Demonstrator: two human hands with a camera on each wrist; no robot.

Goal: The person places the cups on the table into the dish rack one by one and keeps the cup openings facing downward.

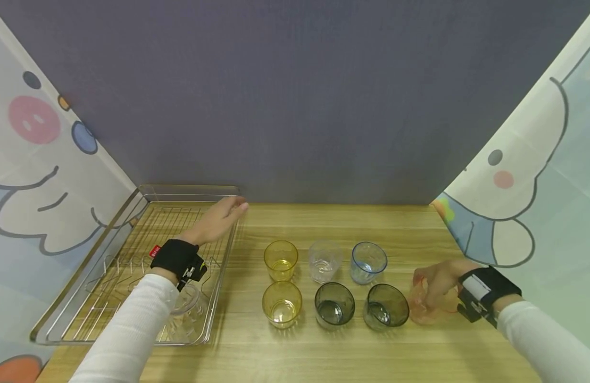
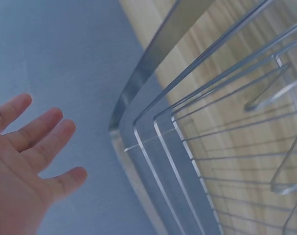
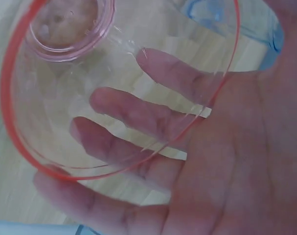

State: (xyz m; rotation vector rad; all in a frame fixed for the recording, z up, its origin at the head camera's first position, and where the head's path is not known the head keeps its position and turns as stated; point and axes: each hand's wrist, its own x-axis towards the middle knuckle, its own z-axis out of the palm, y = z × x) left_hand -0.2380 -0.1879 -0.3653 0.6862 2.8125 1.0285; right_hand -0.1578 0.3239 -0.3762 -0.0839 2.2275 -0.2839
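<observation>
At the right end of the glasses, my right hand [image 1: 438,284] grips a pink-tinted glass [image 1: 421,311]. The right wrist view shows its red rim [image 3: 7,98] close up, with the fingers [image 3: 133,115] along the wall and seen through it. My left hand [image 1: 218,218] is above the far right part of a metal wire rack [image 1: 220,282], holding nothing. Its fingers [image 2: 45,142] are spread apart and relaxed in the left wrist view. A clear glass [image 1: 184,319] stands in the rack's near right corner, partly hidden by the left forearm.
Between rack and right hand stand two yellow glasses [image 1: 281,260], a clear glass [image 1: 325,261], a blue-rimmed glass [image 1: 368,263] and two dark grey glasses [image 1: 334,306]. A grey wall [image 1: 295,106] borders the wooden table [image 1: 256,361] at the back, with patterned side panels [image 1: 524,213].
</observation>
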